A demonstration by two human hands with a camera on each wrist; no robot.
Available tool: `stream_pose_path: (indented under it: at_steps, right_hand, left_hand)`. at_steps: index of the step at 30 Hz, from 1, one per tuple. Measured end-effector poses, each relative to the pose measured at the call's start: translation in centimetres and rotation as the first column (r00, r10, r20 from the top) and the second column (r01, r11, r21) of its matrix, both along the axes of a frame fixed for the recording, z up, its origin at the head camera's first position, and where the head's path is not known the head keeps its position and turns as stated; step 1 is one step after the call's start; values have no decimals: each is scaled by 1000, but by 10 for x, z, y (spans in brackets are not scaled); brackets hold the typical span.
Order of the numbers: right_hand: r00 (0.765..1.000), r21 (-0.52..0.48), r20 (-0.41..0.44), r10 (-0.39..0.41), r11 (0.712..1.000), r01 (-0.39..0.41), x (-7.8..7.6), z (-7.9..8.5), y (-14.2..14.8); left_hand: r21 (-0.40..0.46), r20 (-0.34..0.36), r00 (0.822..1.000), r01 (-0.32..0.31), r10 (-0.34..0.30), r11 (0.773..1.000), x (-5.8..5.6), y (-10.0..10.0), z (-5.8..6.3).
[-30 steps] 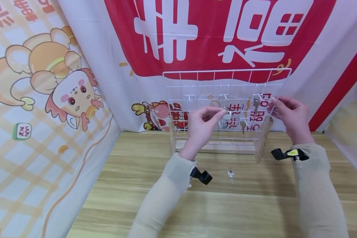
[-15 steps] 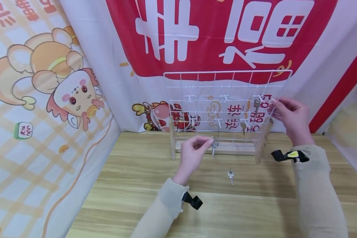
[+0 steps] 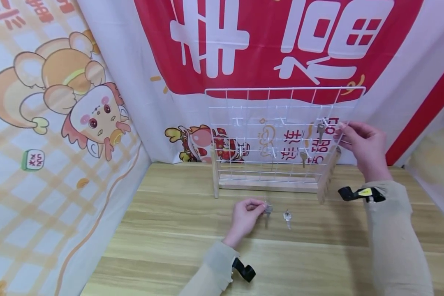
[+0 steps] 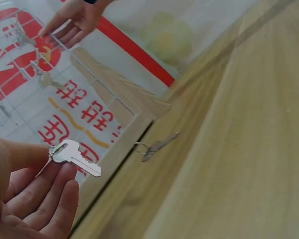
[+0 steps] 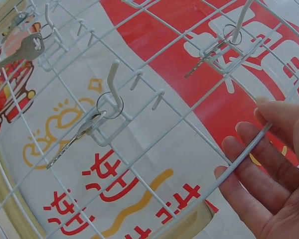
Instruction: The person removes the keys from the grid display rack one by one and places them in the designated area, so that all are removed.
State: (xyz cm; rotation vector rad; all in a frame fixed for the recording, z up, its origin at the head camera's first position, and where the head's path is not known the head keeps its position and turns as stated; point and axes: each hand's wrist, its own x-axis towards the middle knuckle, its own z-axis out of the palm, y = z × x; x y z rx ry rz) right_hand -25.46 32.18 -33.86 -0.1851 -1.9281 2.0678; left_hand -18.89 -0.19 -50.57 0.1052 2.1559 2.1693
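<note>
Printed cloth (image 3: 259, 45) with large white characters on red hangs at the far side, behind a wood-grained table (image 3: 318, 263) on which a white wire rack (image 3: 285, 88) stands on wooden supports. At its right edge, the right hand (image 3: 364, 142) grips the frame wire between thumb and curled fingers, probably to steady it. The left hand (image 3: 245, 218), on the near side of the rack, pinches a silver key (image 4: 72, 154) close to its head between thumb and forefinger, the other fingers loosely bent beneath; how far the key's tip is from the wood I cannot tell. Just to its right, a second key (image 3: 287, 218) lies on the table with its ring. At least three more hang by rings from white hooks: an upper right key (image 5: 204, 59), a lower key (image 5: 79, 132) and a third key (image 5: 25, 52) farther left. The step in hand seems to be laying a key on the table, clear of the rack; the next move would call for lowering it flat beside its neighbour without knocking that one, then parting thumb and forefinger.
</note>
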Motion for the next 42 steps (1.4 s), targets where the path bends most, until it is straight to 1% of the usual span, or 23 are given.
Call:
stream_pose_path:
  at_steps: [5,9,13,15,17,19,22,28,31,36,40,42]
  right_hand:
    - [1000,-7,12,-8,1000,9,-1,0,1]
    - [1000,-4,19,-7,1000,7,0,-1,0]
    - [1000,-2,22,-7,1000,7,0,-1,0]
    - [1000,4,25,-10,1000,10,-1,-1,0]
    - [1000,11,28,-14,1000,13,-1,-1,0]
    - [999,17,28,-16,1000,16,-1,-1,0]
    - [1000,16,24,-16,1000,16,-1,-1,1]
    - [999,15,32,-15,1000,14,-3,-1,1]
    - [999,19,31,-17,1000,16,-3,-1,1]
    - [999,25,29,-24,999,23,-2,-1,0]
    - [999,24,34,-25,999,25,-2,-1,0]
    - [999,26,31,-24,999,24,-3,-2,0]
  left_hand:
    - [35,61,998,15,-17,999,5,10,-11]
    - [21,97,995,9,-11,1000,6,16,-17]
    - [-22,96,995,-5,7,1000,4,19,-21]
    - [-67,84,996,-2,7,998,3,20,-21]
    - [-126,74,997,17,-7,992,2,21,-19]
    - [-180,66,997,38,-26,983,0,22,-17]
    - [-239,71,996,61,-45,969,-2,22,-15]
    - [-290,90,995,67,-42,955,-6,24,-12]
    - [-298,92,995,64,-39,952,-6,23,-11]
    - [-331,69,995,87,-68,939,-7,22,-9]
    - [-367,64,994,110,-93,924,-6,21,-6]
    - [-375,64,993,114,-97,920,-5,20,-6]
